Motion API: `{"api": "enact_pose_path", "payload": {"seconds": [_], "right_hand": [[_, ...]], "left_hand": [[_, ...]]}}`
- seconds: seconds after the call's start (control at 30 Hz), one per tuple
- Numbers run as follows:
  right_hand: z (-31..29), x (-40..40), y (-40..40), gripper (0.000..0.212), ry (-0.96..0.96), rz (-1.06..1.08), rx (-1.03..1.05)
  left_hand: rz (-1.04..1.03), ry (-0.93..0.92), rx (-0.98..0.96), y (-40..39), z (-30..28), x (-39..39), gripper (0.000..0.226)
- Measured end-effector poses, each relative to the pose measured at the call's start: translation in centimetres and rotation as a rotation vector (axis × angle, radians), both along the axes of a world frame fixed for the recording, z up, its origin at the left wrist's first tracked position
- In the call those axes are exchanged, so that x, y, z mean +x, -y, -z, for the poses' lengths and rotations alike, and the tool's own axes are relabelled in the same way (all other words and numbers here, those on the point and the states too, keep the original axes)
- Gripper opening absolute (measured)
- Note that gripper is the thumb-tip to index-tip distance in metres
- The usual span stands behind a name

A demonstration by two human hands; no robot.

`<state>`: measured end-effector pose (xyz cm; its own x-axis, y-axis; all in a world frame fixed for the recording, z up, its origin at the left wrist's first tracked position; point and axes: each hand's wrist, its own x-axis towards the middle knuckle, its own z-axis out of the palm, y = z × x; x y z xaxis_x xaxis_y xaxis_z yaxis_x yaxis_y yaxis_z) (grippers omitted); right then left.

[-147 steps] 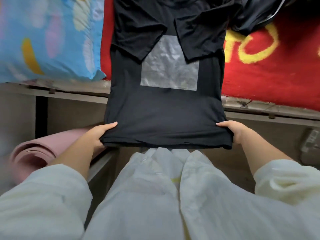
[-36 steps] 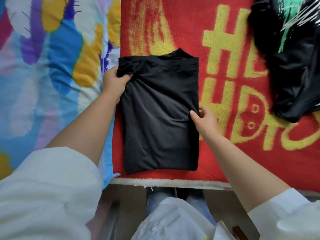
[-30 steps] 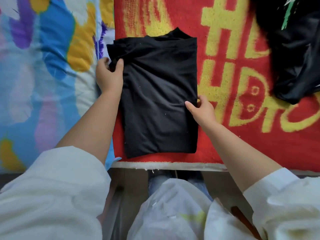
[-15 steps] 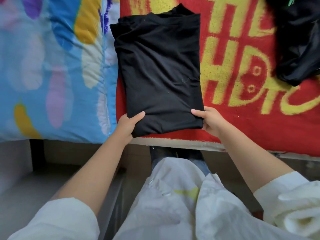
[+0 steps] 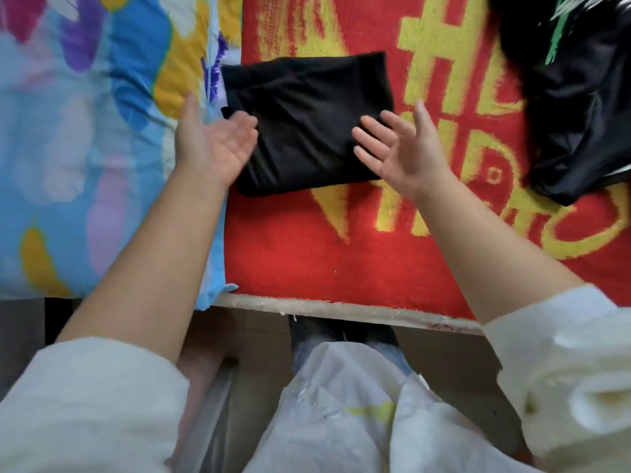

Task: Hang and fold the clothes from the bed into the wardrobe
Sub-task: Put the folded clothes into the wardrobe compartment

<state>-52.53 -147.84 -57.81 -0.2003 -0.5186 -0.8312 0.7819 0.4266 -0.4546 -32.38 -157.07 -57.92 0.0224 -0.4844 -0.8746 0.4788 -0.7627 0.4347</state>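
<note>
A black T-shirt [image 5: 307,121], folded into a compact rectangle, lies on the red blanket [image 5: 341,254] with yellow lettering on the bed. My left hand [image 5: 211,145] is at the shirt's left edge, palm turned up, fingers straight and touching the fabric. My right hand [image 5: 399,148] is over the shirt's right edge with fingers spread and nothing held. A heap of black clothes [image 5: 577,97] with green and white marks lies at the top right of the blanket.
A blue quilt [image 5: 85,148] with yellow, purple and pink patches covers the bed's left part. The bed's pale front edge [image 5: 341,307] runs across below the blanket. My white coat and sleeves fill the bottom of the view.
Half a second ago both hands held the near edge of the longer folded shirt. That edge has since been folded away from me, halving the shirt, and both hands have let go.
</note>
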Motion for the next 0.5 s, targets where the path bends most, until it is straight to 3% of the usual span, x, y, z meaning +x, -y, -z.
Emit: {"api": "enact_pose_path", "payload": {"seconds": [0.07, 0.1, 0.17, 0.23, 0.3, 0.4, 0.5], "right_hand": [[1.1, -0.5, 1.0, 0.025, -0.237, -0.122, 0.046], [1.9, -0.7, 1.2, 0.017, -0.434, -0.208, 0.099], [3.2, -0.9, 0.8, 0.011, -0.830, -0.358, 0.199], [4.3, -0.8, 0.5, 0.038, -1.008, -0.467, 0.271], [5.1, -0.6, 1.0, 0.058, -0.954, -0.546, 0.319], [6.2, -0.5, 2.6, 0.055, -0.835, -0.602, 0.367], [6.6, -0.8, 3.4, 0.052, -0.785, -0.624, 0.400]], "left_hand": [[0.080, 0.365, -0.135, 1.2, 1.5, 0.1, 0.034], [0.236, 0.583, -0.166, 1.0, 2.4, 0.3, 0.031], [0.567, 0.842, -0.201, -0.7, 4.0, 0.6, 0.061], [0.718, 0.806, -0.217, -2.3, 5.5, 0.5, 0.084], [0.755, 0.725, -0.218, -3.1, 6.6, -0.1, 0.072], [0.703, 0.681, -0.179, -2.5, 7.7, -0.7, 0.063], [0.589, 0.442, -0.072, -1.4, 8.2, -0.1, 0.059]]}}
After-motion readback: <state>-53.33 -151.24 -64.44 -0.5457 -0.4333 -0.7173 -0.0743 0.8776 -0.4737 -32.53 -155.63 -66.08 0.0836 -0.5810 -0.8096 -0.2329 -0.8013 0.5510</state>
